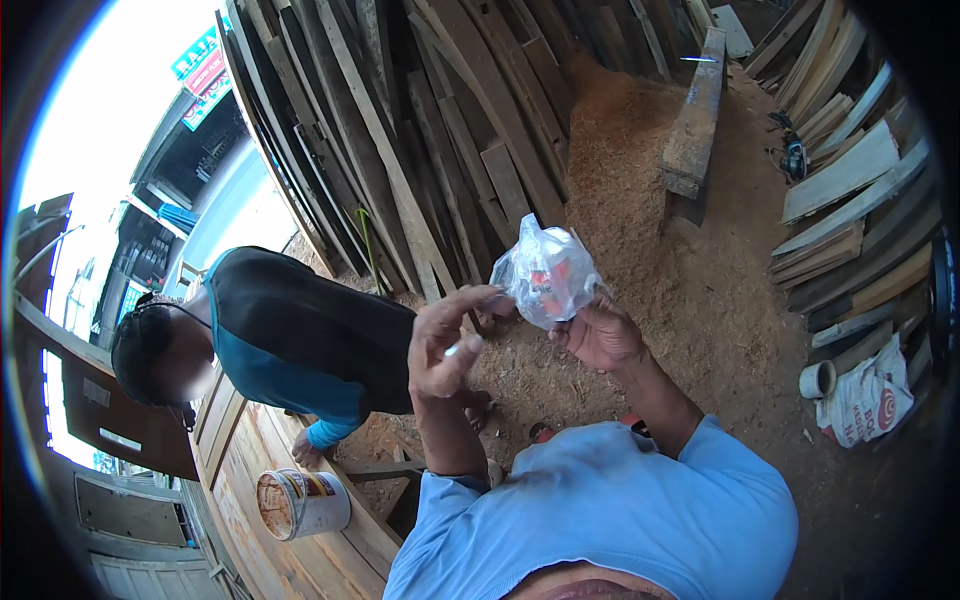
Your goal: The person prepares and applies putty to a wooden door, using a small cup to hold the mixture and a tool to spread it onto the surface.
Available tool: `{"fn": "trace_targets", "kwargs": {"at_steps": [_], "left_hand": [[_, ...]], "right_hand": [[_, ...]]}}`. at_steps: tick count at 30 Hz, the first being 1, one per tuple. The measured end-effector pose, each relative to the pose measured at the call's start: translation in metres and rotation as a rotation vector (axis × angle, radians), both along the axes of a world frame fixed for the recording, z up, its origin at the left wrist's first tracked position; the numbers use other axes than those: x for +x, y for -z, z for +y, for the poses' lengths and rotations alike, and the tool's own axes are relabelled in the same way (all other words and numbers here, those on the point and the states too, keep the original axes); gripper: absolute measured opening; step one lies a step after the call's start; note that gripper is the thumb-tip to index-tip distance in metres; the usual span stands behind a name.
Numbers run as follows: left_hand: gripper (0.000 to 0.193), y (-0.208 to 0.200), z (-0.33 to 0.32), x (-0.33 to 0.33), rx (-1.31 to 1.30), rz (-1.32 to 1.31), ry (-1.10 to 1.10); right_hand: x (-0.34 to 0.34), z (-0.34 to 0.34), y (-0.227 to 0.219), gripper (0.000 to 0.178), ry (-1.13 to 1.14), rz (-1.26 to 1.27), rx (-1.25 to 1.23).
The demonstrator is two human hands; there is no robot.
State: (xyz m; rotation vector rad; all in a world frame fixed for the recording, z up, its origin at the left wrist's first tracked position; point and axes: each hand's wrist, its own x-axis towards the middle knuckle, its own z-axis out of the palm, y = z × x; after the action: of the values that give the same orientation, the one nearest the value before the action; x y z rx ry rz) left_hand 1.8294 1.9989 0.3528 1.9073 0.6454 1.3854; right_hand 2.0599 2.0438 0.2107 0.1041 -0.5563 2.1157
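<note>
A crumpled, see-through plastic bag (548, 272) with something red and white showing through it is held up in front of me. My right hand (604, 334) grips the bag's lower right side between thumb and fingers. At the bag's left edge is my left hand (445, 342), its fingers stretched toward the plastic and its thumb apart from them. The fingertips reach the bag's edge, but whether they touch it I cannot tell. A small whitish spot shows at the left thumb, too blurred to make out. The bag's contents are mostly hidden by its folds.
At left, a co-worker (310, 315) bends over a wooden panel (250, 450), where a white bucket (325, 503) stands. Long boards (390, 150) lean behind sawdust (640, 130). A thick beam (693, 125) lies farther back; stacked planks (850, 180) and a white sack (872, 395) are right.
</note>
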Motion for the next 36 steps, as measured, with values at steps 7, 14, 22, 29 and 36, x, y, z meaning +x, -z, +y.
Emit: {"fn": "trace_targets", "kwargs": {"at_steps": [7,14,22,29,36], "left_hand": [[0.052,0.018,0.039,-0.033,-0.129,0.05,-0.23],[0.051,0.054,0.037,0.006,-0.415,-0.119,0.218],[0.019,0.061,0.045,0.031,-0.31,-0.194,-0.145],[0.013,0.072,0.057,0.032,-0.296,-0.22,-0.242],[0.048,0.105,0.041,0.027,-0.674,-0.681,0.027]], "right_hand": [[0.0,-0.015,0.003,0.062,-0.182,0.049,0.009],[-0.002,-0.032,0.007,0.065,-0.227,0.073,-0.012],[0.004,-0.032,0.005,0.061,-0.344,0.194,0.05],[0.001,-0.028,0.005,0.05,-0.276,0.104,0.084],[-0.001,-0.017,-0.008,0.048,-0.103,-0.013,0.12]]}}
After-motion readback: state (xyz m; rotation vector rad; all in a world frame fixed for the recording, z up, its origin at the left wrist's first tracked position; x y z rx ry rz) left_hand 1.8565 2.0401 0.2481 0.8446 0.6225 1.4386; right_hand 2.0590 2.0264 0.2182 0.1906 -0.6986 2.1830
